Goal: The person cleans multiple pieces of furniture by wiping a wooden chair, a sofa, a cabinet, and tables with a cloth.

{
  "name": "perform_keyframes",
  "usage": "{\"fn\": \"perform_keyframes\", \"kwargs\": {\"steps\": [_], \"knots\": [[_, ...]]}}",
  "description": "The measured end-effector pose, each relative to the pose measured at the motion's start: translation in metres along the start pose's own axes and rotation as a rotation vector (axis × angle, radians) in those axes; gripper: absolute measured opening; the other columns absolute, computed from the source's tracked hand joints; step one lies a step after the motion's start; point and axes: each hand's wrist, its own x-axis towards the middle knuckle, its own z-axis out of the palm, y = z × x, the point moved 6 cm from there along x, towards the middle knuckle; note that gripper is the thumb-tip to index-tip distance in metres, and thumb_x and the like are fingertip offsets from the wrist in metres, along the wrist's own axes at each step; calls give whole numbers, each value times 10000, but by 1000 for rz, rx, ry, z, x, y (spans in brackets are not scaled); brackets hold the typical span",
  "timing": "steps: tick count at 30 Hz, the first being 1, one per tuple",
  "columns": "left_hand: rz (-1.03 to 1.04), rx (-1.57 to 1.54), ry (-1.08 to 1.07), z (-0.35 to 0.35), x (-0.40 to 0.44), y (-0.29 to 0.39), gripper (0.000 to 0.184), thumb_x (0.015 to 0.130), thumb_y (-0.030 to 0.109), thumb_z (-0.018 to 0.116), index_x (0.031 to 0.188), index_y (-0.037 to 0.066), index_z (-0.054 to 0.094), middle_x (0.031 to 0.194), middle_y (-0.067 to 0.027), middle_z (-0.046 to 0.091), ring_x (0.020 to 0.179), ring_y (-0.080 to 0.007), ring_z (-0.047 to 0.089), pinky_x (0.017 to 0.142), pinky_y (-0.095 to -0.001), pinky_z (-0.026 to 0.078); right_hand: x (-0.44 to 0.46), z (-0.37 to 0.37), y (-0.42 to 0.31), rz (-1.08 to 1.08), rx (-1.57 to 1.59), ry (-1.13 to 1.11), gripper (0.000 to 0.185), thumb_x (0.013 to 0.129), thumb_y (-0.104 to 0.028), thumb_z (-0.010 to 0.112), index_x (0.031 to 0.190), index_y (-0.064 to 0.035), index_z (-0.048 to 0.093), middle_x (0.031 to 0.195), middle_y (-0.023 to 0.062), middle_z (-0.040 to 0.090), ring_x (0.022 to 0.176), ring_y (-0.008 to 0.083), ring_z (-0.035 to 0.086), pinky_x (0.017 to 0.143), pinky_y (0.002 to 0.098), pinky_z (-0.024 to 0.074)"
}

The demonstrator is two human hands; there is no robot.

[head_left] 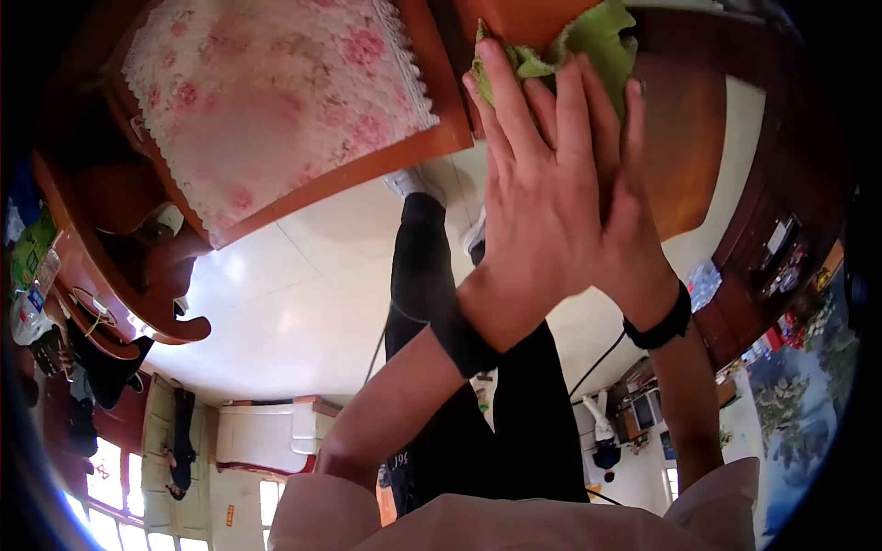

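Observation:
A crumpled green cloth (pixel 602 37) lies on a reddish-brown wooden surface (pixel 528 16) at the top of the head view. My left hand (pixel 542 197) is laid over my right hand, with its fingers stretched out and apart over the cloth. Beneath it, my right hand (pixel 632 216) presses the cloth and holds it bunched under its fingers; much of this hand is hidden. Both wrists carry black bands. Left of the hands is a wooden seat with a pink floral padded cover (pixel 276 101), which neither hand touches.
A curved wooden armrest (pixel 175 326) stands at the left. Along the right side runs dark wooden furniture (pixel 781 220) bearing small items. My legs stand on the pale tiled floor (pixel 285 266). Two other people (pixel 184 441) are visible farther off, near the bottom left and bottom right.

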Motion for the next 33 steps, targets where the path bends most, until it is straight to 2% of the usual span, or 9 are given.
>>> {"fn": "perform_keyframes", "kwargs": {"steps": [8, 12, 16, 20, 22, 24, 29, 30, 33], "knots": [[-128, 139, 114, -29, 154, -31, 762, 979, 383, 523, 1576, 4, 240, 1601, -426, 72, 1390, -673, 259, 1148, -662, 298, 145, -15, 42, -168, -246, 161, 862, 877, -441, 675, 1617, -252, 275, 1666, 106, 248, 1538, 422, 161, 1209, 527, 276], [-383, 263, -18, -51, 245, -38, 857, 991, 696, 261, 1651, 165, 128, 1696, -234, -72, 1557, -458, 41, 1275, -501, 80, 238, -10, 80, -570, -948, 372, 702, 957, -407, 594, 1596, -246, 351, 1696, 87, 226, 1571, 313, 127, 1227, 576, 70], [-178, 512, 196, -51, 295, -52, 714, 1018, 524, 396, 1607, 127, 327, 1664, -315, 111, 1523, -492, 198, 1235, -518, 227, 283, -28, 65, -580, -366, 244, 704, 960, -409, 595, 1601, -266, 343, 1707, 84, 191, 1572, 331, 113, 1226, 582, 64], [-201, 136, -128, -38, 300, -59, 830, 997, 543, 362, 1659, 184, 13, 1707, -222, -30, 1506, -511, -229, 1232, -597, 29, 286, -42, 61, -541, -230, 352, 750, 944, -498, 557, 1618, -287, 305, 1707, 95, 132, 1557, 387, 79, 1186, 649, 64], [-116, 427, 17, -25, 303, -73, 746, 1034, 503, 385, 1633, 115, 166, 1669, -284, 137, 1425, -618, 271, 1152, -699, 243, 283, -48, 60, -459, -331, 318, 746, 947, -506, 548, 1614, -282, 301, 1669, 105, 172, 1527, 394, 119, 1151, 653, 115], [-173, 484, 27, -32, 299, -75, 761, 1028, 609, 285, 1655, 216, 107, 1686, -156, 226, 1464, -498, 313, 1155, -721, 195, 286, -52, 58, -374, -419, 255, 742, 950, -515, 539, 1610, -277, 298, 1632, 115, 213, 1497, 401, 160, 1116, 658, 167], [666, 1851, -26, -35, 290, -60, 546, 1070, 415, 233, 1563, 188, 292, 1555, -215, 419, 1440, -447, 378, 972, -905, 224, 294, -54, 43, -224, -710, 167, 733, 957, -535, 516, 1599, -264, 290, 1538, 141, 313, 1422, 418, 262, 1029, 668, 296], [598, 1671, -255, -16, 301, -75, 527, 1073, 380, 209, 1561, 202, 298, 1563, -227, 409, 1458, -464, 335, 972, -921, 197, 295, -43, 51, -39, -473, -224, 845, 944, -535, 507, 1655, -271, 135, 1717, 142, 92, 1562, 451, 38, 1147, 762, 68], [96, 913, -581, -4, 316, -87, 576, 1056, 454, 200, 1600, 265, 200, 1644, -199, 186, 1514, -479, 156, 1044, -884, 120, 297, -57, 39, 27, -436, -427, 830, 965, -539, 447, 1660, -276, 77, 1715, 176, 51, 1558, 466, -20, 1120, 782, 7]]}}
